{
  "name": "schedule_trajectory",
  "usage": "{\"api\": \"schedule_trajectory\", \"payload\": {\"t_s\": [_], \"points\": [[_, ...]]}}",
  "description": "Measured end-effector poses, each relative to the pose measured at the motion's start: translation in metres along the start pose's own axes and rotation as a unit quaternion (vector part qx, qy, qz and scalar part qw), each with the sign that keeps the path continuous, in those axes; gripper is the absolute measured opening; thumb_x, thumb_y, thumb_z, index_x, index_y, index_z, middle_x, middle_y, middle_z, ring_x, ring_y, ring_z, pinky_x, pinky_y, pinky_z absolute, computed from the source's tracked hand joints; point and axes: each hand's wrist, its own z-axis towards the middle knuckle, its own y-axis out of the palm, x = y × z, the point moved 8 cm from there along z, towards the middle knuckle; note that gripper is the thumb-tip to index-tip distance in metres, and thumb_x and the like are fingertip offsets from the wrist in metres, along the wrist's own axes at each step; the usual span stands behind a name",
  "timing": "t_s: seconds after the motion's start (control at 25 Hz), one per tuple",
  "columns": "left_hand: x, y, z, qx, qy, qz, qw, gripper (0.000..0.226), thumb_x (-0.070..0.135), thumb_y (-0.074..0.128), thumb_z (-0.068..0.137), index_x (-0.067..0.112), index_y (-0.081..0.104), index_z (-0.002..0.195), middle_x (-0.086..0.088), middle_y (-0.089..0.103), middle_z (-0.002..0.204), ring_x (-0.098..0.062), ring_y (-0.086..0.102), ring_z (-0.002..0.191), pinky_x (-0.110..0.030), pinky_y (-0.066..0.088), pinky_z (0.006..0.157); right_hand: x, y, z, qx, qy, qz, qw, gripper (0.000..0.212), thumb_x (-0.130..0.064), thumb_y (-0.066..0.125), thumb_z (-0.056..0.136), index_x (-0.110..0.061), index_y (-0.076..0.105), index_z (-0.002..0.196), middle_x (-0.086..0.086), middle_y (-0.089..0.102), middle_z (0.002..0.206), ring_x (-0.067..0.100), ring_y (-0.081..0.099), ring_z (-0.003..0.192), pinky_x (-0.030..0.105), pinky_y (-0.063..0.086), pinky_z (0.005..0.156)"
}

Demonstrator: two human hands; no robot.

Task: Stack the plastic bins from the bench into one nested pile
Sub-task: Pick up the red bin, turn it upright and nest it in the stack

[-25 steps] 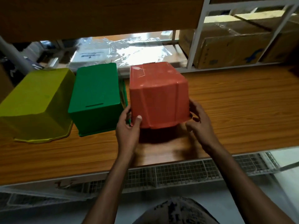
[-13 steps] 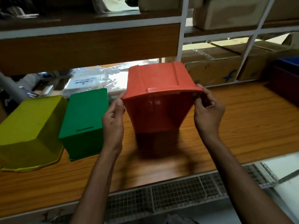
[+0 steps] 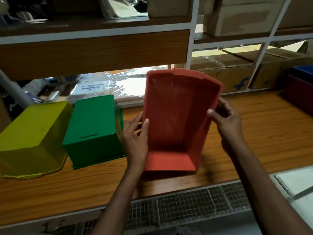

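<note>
**A:** Early days here! The red bin (image 3: 176, 119) is up in both hands at the middle of the bench (image 3: 262, 133), tipped so its open mouth faces us.

**B:** The left hand (image 3: 135, 139) grips the left wall with its thumb hooked over the rim. The right hand (image 3: 227, 122) pinches the right rim, thumb in front and fingers curled behind.

**A:** Anything nested?

**B:** Nothing that I can see. The green bin (image 3: 94, 126) sits upside down just left of the red one, and the yellow bin (image 3: 32, 138) lies upside down at the far left. Each is on its own.

**A:** So, by my reckoning, the whole pile is yet to be built.

**B:** Agreed. There are dark bins (image 3: 299, 89) at the right edge too, but I can't tell if they're nested.
</note>
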Motion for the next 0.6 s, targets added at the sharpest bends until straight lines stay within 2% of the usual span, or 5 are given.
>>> {"api": "schedule_trajectory", "payload": {"t_s": [0.12, 0.28, 0.4, 0.52, 0.6], "points": [[-0.022, -0.007, 0.009, 0.04, -0.074, -0.025, 0.996, 0.026, 0.013, 0.074, 0.093, 0.01, 0.075, 0.119, -0.003, 0.075, 0.111, 0.011, 0.066, 0.09, -0.009, 0.049, 0.078, 0.031, 0.019, -0.041, -0.125, 0.002, -0.102, 0.987, 0.059, -0.018, 0.064, 0.1, -0.039, 0.045, 0.152, -0.016, 0.056, 0.145, 0.006, 0.057, 0.128, 0.039, 0.054, 0.102], [-0.045, -0.016, 0.007, 0.069, -0.129, -0.043, 0.988, 0.028, 0.011, 0.075, 0.092, 0.002, 0.075, 0.119, -0.008, 0.076, 0.111, 0.015, 0.067, 0.085, -0.008, 0.05, 0.079, 0.039, 0.025, -0.075, -0.167, 0.011, -0.152, 0.974, 0.076, -0.023, 0.065, 0.099, -0.047, 0.024, 0.159, -0.038, 0.033, 0.138, -0.021, 0.044, 0.119, 0.011, 0.05, 0.083], [-0.061, -0.021, 0.011, 0.089, -0.169, -0.082, 0.978, 0.026, 0.01, 0.073, 0.093, 0.005, 0.073, 0.118, -0.01, 0.075, 0.111, -0.005, 0.069, 0.092, -0.021, 0.054, 0.09, 0.016, 0.031, -0.082, -0.196, -0.008, -0.155, 0.968, 0.077, -0.016, 0.067, 0.097, -0.05, 0.03, 0.156, -0.028, 0.04, 0.141, -0.01, 0.051, 0.116, 0.016, 0.052, 0.087], [-0.074, -0.019, 0.011, 0.091, -0.193, -0.107, 0.971, 0.023, 0.008, 0.069, 0.095, 0.01, 0.07, 0.119, -0.005, 0.073, 0.108, -0.005, 0.066, 0.091, -0.03, 0.052, 0.095, -0.012, 0.039, -0.083, -0.204, -0.035, -0.154, 0.966, 0.08, -0.006, 0.07, 0.093, -0.046, 0.037, 0.155, -0.01, 0.049, 0.13, 0.006, 0.055, 0.103, 0.019, 0.051, 0.082], [-0.077, -0.018, 0.01, 0.072, -0.192, -0.099, 0.974, 0.031, 0.008, 0.063, 0.099, 0.006, 0.067, 0.13, -0.008, 0.071, 0.123, -0.003, 0.066, 0.1, -0.026, 0.052, 0.099, -0.027, 0.047, -0.084, -0.187, -0.062, -0.15, 0.969, 0.082, -0.001, 0.071, 0.09, -0.044, 0.042, 0.153, -0.006, 0.051, 0.117, 0.009, 0.054, 0.096, 0.015, 0.047, 0.077]]}}
